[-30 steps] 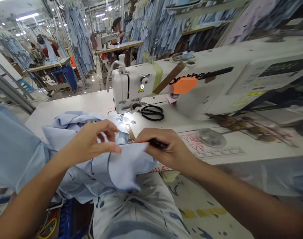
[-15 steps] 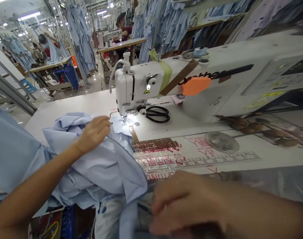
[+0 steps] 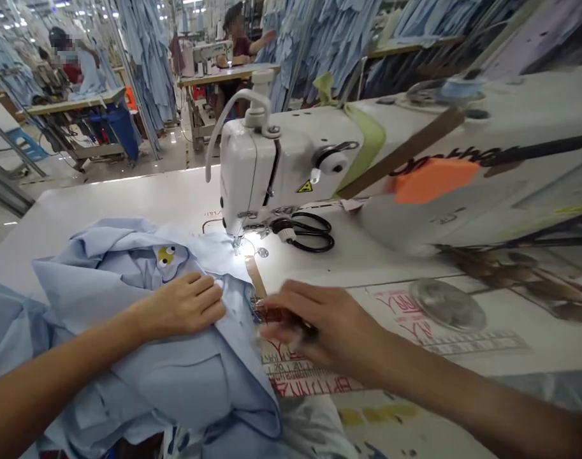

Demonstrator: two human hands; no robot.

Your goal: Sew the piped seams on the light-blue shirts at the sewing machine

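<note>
A light blue shirt (image 3: 185,389) lies bunched on the sewing table, with a chest pocket facing up and a yellow-and-white motif on a fold. My left hand (image 3: 188,306) is closed on the cloth, fingers curled over it. Part of the shirt reaches under the needle of the white sewing machine (image 3: 245,166), where a lamp glows. Close to the cloth's right edge, my right hand (image 3: 314,319) is closed around a small dark tool (image 3: 307,328); blur and fingers hide most of it, and its kind is unclear.
Black-handled scissors (image 3: 314,239) lie behind the needle. On the table (image 3: 362,280) are a printed ruler strip (image 3: 482,342) and a round clear disc (image 3: 446,305). An orange tag (image 3: 434,180) hangs on the machine arm. Two people work at tables beyond, among hanging shirts (image 3: 152,70).
My right hand has moved up and left from the table's front edge to the shirt's edge. My left hand sits lower, and the motif has come into view. The view has shifted closer to the machine.
</note>
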